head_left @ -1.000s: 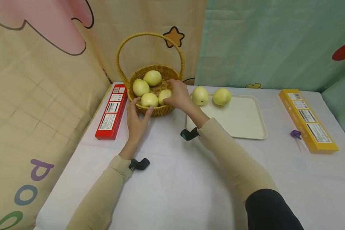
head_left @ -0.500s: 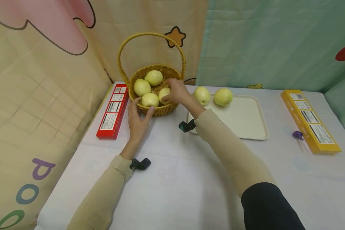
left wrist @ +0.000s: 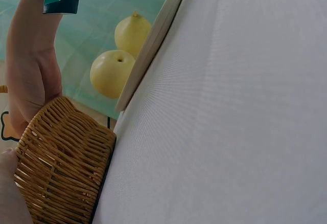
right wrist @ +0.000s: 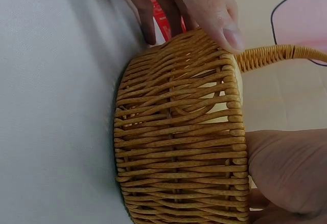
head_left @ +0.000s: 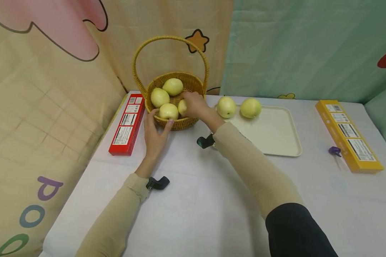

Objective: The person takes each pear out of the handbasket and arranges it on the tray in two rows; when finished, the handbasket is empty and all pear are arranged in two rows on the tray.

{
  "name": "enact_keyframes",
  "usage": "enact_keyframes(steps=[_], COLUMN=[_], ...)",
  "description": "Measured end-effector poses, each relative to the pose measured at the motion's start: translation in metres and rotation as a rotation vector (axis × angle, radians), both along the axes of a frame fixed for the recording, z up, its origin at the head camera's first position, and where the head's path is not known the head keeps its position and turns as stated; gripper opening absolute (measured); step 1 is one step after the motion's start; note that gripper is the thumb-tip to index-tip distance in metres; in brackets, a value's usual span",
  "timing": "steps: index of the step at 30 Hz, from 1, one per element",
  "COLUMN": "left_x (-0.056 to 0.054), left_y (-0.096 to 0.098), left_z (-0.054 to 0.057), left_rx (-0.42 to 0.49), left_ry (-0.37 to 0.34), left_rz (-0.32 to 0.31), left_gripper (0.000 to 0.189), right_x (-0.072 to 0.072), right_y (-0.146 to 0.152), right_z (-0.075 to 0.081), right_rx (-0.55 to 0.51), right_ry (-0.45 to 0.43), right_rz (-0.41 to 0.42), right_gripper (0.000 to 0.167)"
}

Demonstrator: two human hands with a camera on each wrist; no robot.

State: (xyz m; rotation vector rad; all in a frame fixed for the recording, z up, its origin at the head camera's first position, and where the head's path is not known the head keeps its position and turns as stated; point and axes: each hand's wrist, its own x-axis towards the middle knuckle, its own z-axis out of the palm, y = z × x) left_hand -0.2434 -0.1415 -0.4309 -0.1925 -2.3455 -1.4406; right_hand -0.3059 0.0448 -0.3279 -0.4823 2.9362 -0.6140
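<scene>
A round wicker basket (head_left: 183,123) with a tall arched handle stands at the back of the table, with several pale yellow-green pears (head_left: 159,97) inside. My left hand (head_left: 154,137) holds its front left side; in the right wrist view the thumb (right wrist: 225,29) lies on the rim and the fingers reach down the outer wall. Inside the basket, at the right, my right hand (head_left: 196,106) grips a pear (head_left: 182,106), which is partly covered by the fingers. In the left wrist view the basket's wall (left wrist: 66,168) hides the right hand's fingertips.
A cream tray (head_left: 276,135) right of the basket bears two pears (head_left: 250,108) at its back left. A red box (head_left: 126,125) lies left of the basket. At the far right are a yellow box (head_left: 349,135) and a purple-wrapped lollipop (head_left: 335,151). Curtains hang behind the table.
My right hand has moved slightly left within the basket and covers more of the pear. The left hand stays at the basket's side.
</scene>
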Motion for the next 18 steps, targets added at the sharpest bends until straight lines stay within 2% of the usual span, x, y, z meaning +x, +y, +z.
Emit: enact_keyframes(steps=[10,14,18], left_x=[0.001,0.000,-0.002], left_y=[0.001,0.000,0.000], left_z=[0.000,-0.001,-0.002], left_rx=[-0.004,-0.004,-0.009], left_ry=[-0.003,0.004,0.016], left_rz=[-0.003,-0.002,-0.003], left_gripper=[0.068,0.067,0.067], right_x=[0.004,0.008,0.012], right_y=[0.004,0.008,0.014], right_z=[-0.005,-0.008,-0.013], right_rx=[-0.088,-0.179,-0.275], right_ry=[0.060,0.127,0.210], right_rz=[-0.004,-0.011,-0.014], right_gripper=[0.065,0.071,0.070])
